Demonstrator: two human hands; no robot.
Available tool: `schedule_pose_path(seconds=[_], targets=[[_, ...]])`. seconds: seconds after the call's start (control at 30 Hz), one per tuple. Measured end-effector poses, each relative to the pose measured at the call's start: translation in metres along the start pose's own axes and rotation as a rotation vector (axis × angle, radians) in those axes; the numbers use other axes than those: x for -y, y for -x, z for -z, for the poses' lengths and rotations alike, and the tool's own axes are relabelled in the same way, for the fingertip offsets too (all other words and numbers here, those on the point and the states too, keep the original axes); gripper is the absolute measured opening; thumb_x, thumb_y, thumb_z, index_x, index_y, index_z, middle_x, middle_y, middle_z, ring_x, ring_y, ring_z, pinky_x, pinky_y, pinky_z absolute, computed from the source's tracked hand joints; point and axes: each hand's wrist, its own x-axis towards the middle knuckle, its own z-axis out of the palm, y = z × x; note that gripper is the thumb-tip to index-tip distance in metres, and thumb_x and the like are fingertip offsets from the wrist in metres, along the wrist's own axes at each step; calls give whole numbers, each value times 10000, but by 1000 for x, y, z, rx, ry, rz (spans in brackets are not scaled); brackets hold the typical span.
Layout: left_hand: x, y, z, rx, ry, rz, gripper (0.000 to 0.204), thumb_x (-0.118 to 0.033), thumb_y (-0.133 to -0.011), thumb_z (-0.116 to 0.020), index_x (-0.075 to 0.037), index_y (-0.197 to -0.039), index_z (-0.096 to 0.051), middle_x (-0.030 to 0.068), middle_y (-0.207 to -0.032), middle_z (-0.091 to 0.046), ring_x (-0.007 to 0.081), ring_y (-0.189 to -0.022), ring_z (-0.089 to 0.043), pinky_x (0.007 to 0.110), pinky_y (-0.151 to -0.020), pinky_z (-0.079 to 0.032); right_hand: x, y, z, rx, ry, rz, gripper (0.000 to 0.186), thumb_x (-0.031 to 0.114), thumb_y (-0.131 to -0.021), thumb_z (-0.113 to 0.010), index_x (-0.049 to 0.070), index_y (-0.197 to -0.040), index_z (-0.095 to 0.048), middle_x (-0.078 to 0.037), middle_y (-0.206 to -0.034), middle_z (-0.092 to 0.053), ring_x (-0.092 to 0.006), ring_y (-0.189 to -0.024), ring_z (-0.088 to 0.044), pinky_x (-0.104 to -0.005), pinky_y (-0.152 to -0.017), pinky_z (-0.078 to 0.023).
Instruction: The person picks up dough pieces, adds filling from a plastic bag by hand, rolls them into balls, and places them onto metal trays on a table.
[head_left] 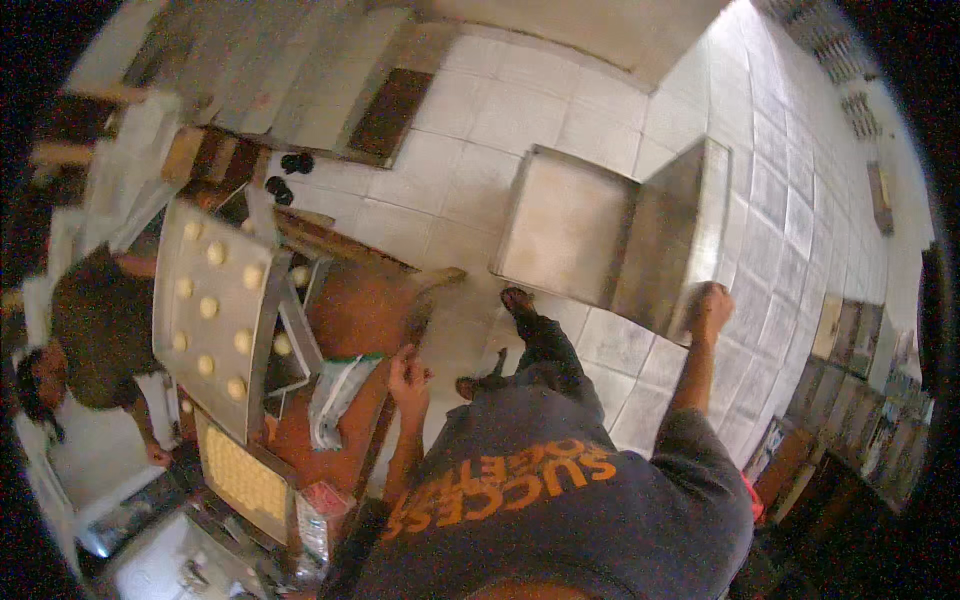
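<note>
My right hand (712, 307) is closed on the near corner of a flat metal tray (672, 240), which is held tilted out to the right above the tiled floor. Directly left of it, another shallow metal tray or pan (570, 225) lies against its edge; whether the two are joined I cannot tell. My left hand (407, 376) is beside the edge of the brown table (350, 310), fingers loosely bent and apart, with nothing seen in them. Nearest to it on the table lies a white and green plastic packet (338, 395).
On the table's left, a tray (255, 345) of pale dough balls rests tilted over other trays. Below it sits a tray (285, 520) of small yellow pieces. A person (95, 330) works at the far left. Black slippers (290, 163) lie on the floor beyond the table.
</note>
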Motion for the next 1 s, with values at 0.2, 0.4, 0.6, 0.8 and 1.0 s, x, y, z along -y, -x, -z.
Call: schedule_pose_path(seconds=[0.2,0.4,0.6,0.8,1.0], targets=[[50,47,70,-170,129,-203,267,-65,-821,-525,-18,-1083,-539,34,-749,-543,87,-615,-507,229,-561,-432,125,4,115,29,-388,-259,569,461,-755,-593,-91,-631,-532,-222,-587,-530,-272,-527,-467,-410,-545,-392],[143,104,174,-418,-33,-236,238,-92,-824,-526,-19,-1048,-557,41,-689,-555,84,-604,-509,235,-552,-426,323,29,229,6,-526,195,474,387,-734,-643,-45,-582,-525,-136,-508,-501,-185,-491,-430,-349,-492,-386],[139,182,244,-775,93,-293,154,-91,-831,-515,2,-947,-555,31,-677,-544,95,-624,-507,248,-568,-422,527,58,272,-111,-739,577,438,425,-748,-620,-12,-744,-603,-152,-649,-595,-247,-605,-561,-360,-575,-435],[189,246,253,-954,389,-165,182,-56,-838,-469,6,-992,-542,17,-658,-491,83,-599,-483,233,-541,-416,672,102,270,-290,-627,1050,488,506,-770,-550,20,-744,-595,-201,-733,-604,-374,-687,-582,-451,-593,-438],[192,271,225,-1182,510,-140,197,-47,-844,-455,19,-1013,-532,21,-683,-492,89,-623,-497,235,-565,-438,730,204,212,-151,-556,1400,268,318,-799,-566,53,-819,-532,-169,-686,-587,-372,-605,-570,-457,-563,-447]])
